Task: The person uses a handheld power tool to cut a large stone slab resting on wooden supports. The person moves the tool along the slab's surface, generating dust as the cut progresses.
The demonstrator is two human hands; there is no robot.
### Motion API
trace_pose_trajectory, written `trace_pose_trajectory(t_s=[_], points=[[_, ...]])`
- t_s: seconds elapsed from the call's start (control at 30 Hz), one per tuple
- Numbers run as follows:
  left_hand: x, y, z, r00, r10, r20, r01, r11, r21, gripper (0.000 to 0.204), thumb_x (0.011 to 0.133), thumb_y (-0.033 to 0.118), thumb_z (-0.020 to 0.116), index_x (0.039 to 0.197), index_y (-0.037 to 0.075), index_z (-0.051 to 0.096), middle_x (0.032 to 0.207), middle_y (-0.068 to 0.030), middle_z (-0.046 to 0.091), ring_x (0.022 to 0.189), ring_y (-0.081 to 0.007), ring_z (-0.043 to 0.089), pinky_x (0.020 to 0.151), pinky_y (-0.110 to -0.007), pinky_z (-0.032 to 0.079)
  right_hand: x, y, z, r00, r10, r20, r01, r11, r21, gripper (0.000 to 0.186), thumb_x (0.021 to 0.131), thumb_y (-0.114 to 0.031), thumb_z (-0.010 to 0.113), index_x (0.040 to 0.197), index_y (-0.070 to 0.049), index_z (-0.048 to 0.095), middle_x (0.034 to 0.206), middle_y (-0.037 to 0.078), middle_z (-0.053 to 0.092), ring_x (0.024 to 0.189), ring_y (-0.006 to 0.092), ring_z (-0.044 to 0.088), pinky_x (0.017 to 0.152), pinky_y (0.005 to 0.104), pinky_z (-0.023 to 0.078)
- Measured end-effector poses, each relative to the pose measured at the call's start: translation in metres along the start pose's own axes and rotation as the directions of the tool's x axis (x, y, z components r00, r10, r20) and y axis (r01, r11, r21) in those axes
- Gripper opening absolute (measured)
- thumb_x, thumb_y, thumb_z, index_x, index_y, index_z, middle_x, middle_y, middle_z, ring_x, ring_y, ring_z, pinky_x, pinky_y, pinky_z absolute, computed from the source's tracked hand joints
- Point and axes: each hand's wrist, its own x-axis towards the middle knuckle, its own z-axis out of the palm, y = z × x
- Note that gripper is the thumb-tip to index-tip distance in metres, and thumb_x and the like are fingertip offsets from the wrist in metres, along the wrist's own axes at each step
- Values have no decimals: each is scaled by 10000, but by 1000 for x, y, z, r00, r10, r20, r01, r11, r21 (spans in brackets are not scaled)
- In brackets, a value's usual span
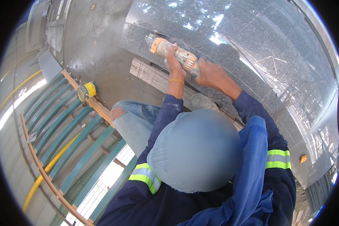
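Observation:
An orange and grey angle grinder (162, 46), coated in pale dust, lies along the near-left edge of a dark, glossy stone slab (211, 56). My left hand (174, 64) is wrapped round the middle of its body, with a yellow band at the wrist. At the rear end of the grinder, my right hand (211, 73) grips with its fingers closed. The grinder's head points to the far left, over the slab's edge; its disc cannot be made out clearly. Both of my forearms are in dark blue sleeves.
A pale wooden beam (150, 73) lies beside the slab's edge. To the left stands a rack of green slats (73, 150) with a yellow-labelled tin (90, 89) at its wooden rail. A yellow hose (60, 152) runs under the slats. A small orange object (303, 159) rests at the right.

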Motion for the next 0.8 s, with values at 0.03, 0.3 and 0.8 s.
trace_pose_trajectory(t_s=[0.03, 0.3, 0.8], points=[[-5, -1, 3, 1000, 0, -1, 0, 1000, -4, 352, 855, 267, 686, 1122, 89, 544, 942, -59, 567, 833, -247, 640, 757, -433, 569, -3, 1, -2, 1000, 8, 12, -7, 1000, -5, 267, 731, -72, 627, 935, 91, 570, 845, 332, 675, 840, 455, 707, 750, 509, 556], [-20, -10, 4, 999, 41, -33, -43, 998, -45, 403, 862, 227, 698, 1166, -2, 565, 977, -62, 563, 870, -205, 631, 739, -381, 559, -21, 0, -10, 998, 48, 51, -45, 998, -40, 403, 721, -169, 701, 993, 83, 543, 849, 306, 675, 837, 445, 701, 744, 512, 555], [5, -3, -3, 1000, 17, -14, -18, 999, -43, 363, 849, 225, 702, 1108, 7, 571, 931, -83, 579, 796, -242, 649, 706, -406, 571, -1, 0, 0, 1000, -25, -1, 25, 1000, -13, 302, 737, -77, 631, 964, 113, 572, 846, 327, 677, 841, 456, 704, 751, 514, 555]])
